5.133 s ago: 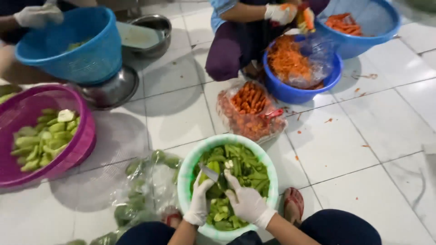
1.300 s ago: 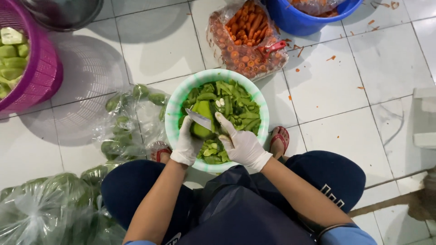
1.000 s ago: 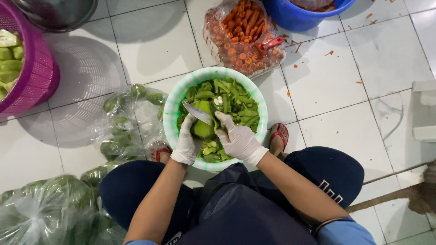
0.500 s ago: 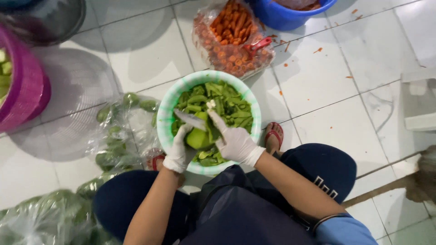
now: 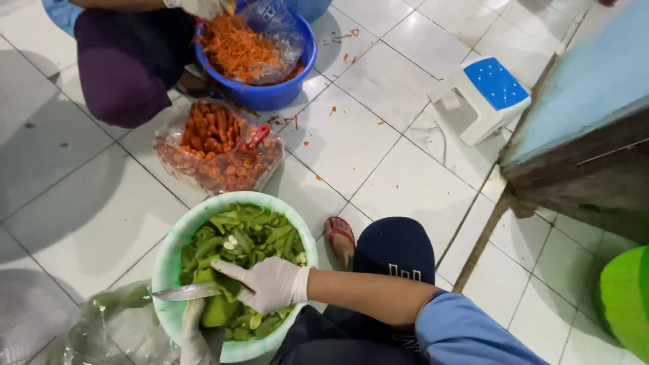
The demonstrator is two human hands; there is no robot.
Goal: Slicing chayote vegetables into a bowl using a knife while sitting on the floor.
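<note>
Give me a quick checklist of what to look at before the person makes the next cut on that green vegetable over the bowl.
1. Both hands gloved: ok, the right hand and left hand wear white gloves.
2. Hold on the green vegetable: ok, the right hand lies on it.
3. Knife blade away from fingers: cannot tell, it passes close under the right hand.
4. Cutting over the pale green bowl: ok, the vegetable sits above it.
5. Room left in the bowl: ok, the green scraps lie below the rim.
6. Sandalled foot out of the way: ok, it is beside the bowl.
</note>
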